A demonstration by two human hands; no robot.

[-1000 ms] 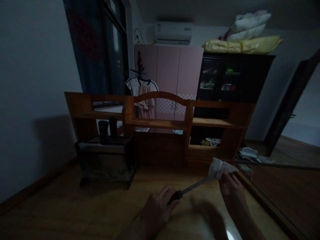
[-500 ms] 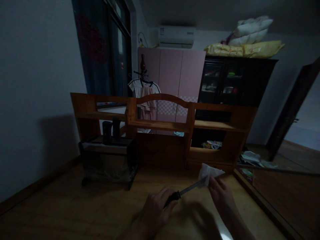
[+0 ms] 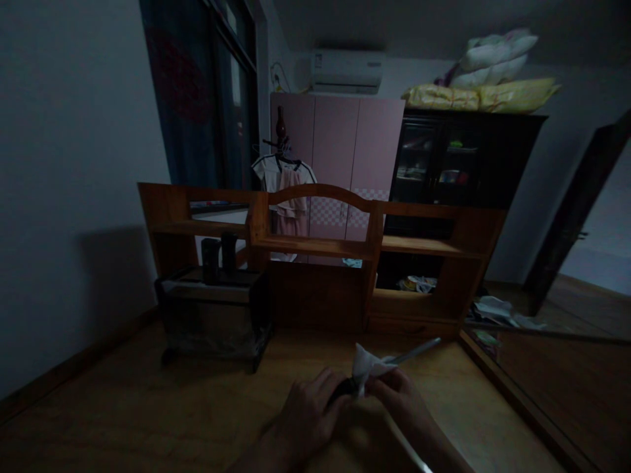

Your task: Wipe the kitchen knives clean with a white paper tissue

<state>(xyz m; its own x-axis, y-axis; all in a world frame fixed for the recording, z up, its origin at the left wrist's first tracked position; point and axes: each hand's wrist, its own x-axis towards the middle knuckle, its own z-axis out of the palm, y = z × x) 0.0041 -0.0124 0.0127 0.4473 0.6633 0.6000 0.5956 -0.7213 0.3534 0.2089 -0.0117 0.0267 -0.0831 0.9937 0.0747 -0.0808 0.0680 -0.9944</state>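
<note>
My left hand (image 3: 308,414) is closed round the dark handle of a knife (image 3: 411,353), whose pale blade points up and to the right over the wooden desk (image 3: 148,407). My right hand (image 3: 397,397) pinches a white tissue (image 3: 367,364) round the blade, close to the handle and almost touching my left hand. The blade's tip sticks out free beyond the tissue.
A wooden desk shelf (image 3: 320,246) stands at the back of the desk. A dark rack (image 3: 211,315) with two dark cups (image 3: 219,256) sits at its left. Behind are a pink wardrobe (image 3: 340,157), a black cabinet (image 3: 458,164) and hanging clothes (image 3: 286,190). The room is dim.
My right hand slid the tissue down the blade from the tip toward the handle. The left hand kept its hold on the handle and barely moved.
</note>
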